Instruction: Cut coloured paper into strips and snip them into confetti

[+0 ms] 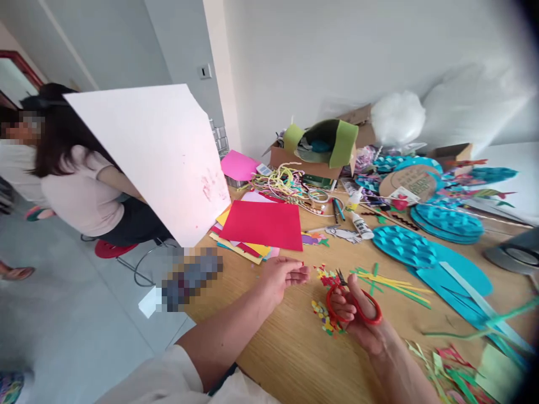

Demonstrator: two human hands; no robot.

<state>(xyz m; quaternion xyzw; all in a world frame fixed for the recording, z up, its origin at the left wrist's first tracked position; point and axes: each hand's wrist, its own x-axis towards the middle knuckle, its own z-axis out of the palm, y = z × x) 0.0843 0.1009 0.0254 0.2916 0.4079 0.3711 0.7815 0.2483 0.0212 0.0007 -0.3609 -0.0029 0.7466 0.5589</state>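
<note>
My left hand (284, 278) is over the table just below a sheet of red paper (265, 224). Its thumb and forefinger pinch a tiny red piece (301, 264), too small to make out well. In my right hand (364, 314) is a pair of scissors (373, 320) with red loop handles, blades pointing up and away. My fingers go through the handles. Close by the blades lies a small heap of red cut bits (326, 276), and nearer to me a heap of yellow and green bits (322, 315). Green and yellow strips (393, 280) lie right of the scissors.
Stacked coloured paper (242, 249) lies under the red sheet. Glue bottles (361, 225), blue oval pieces (404, 247) and paper scraps (455, 367) spread to the right. A cardboard box (286, 157) stands behind. At left, a white board (155, 151) leans before a seated person (80, 191).
</note>
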